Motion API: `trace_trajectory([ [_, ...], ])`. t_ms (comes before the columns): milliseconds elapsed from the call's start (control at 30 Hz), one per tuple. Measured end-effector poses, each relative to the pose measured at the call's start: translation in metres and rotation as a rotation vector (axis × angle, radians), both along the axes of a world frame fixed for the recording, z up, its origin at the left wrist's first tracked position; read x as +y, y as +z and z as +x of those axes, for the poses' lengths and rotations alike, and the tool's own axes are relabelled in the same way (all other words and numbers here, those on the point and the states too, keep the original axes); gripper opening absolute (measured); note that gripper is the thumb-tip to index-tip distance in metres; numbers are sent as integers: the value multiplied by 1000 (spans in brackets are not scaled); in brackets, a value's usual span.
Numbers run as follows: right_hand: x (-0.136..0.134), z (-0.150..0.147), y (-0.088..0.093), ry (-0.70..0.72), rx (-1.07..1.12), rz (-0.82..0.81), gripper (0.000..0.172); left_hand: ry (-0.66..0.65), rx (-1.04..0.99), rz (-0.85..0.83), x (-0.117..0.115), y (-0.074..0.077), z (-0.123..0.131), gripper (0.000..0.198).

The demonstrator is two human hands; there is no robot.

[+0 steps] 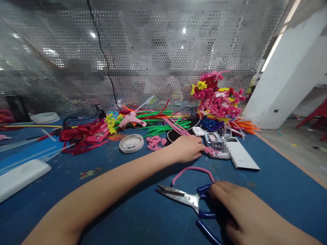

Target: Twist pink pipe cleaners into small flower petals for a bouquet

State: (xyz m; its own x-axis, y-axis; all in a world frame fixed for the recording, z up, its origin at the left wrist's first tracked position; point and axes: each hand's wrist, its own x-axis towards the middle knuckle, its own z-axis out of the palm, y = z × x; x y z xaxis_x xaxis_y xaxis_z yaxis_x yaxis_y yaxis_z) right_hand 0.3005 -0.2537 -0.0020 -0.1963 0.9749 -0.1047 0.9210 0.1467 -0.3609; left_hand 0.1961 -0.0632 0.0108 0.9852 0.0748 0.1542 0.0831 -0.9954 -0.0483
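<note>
My left hand reaches across the table, its fingers closed at the end of a bunch of pink pipe cleaners whose tips emerge beside the phone. Low on the right, my right hand is curled at the blue handles of scissors, whose blades are slightly apart and point left. My palm hides part of the handles. A bent pink pipe cleaner arches behind the scissors, from near the blades to my right fingertips; whether those fingers also hold it is unclear. Another blue handle lies just below.
A phone, white power bank and earbud case lie ahead. Nearby are a dish of beads, pink pieces, a pink glue gun, green pipe cleaners, red ribbon and a flower bouquet.
</note>
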Motion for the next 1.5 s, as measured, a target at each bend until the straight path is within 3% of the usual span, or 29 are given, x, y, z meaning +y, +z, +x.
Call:
trace_trajectory([
  [133, -1, 0, -6, 7, 15, 33, 40, 25, -13, 144, 0, -21, 14, 19],
  [233, -3, 6, -6, 1, 105, 38, 36, 41, -29, 150, 1, -23, 15, 18],
  [333, -3, 14, -3, -43, 270, -16, 24, 44, -43, 125, -6, -17, 7, 17],
  [467, 6, 28, 1, -79, 461, -106, 10, 122, -60, -83, -20, -1, -18, 20],
  [600, 29, 33, 5, -68, 354, 76, 9, 188, -40, -233, -29, 17, -48, 19],
  [667, 46, 26, 5, 26, 256, 193, 14, 253, -53, -300, -31, 22, -58, 18],
  [767, 73, 7, -1, 320, 162, 259, 27, 331, -85, -398, -32, 21, -66, 17],
  [867, 96, -16, -14, 462, 138, 286, 12, 382, -152, -485, -29, 11, -69, 17],
  [900, 103, -21, -19, 459, 135, 301, 7, 397, -183, -508, -27, 7, -69, 17],
  [1033, 120, -30, -34, 372, 145, 357, 17, 424, -313, -626, -19, -11, -73, 21],
  [1167, 126, -23, -38, 246, 255, 365, 17, 425, -451, -826, -14, -26, -76, 28],
  [1333, 126, -18, -37, 74, 497, 309, 10, 347, -452, -1034, -8, -32, -79, 34],
  [1500, 126, -18, -37, -25, 554, 266, 10, 481, -442, -1173, -4, -35, -78, 32],
])
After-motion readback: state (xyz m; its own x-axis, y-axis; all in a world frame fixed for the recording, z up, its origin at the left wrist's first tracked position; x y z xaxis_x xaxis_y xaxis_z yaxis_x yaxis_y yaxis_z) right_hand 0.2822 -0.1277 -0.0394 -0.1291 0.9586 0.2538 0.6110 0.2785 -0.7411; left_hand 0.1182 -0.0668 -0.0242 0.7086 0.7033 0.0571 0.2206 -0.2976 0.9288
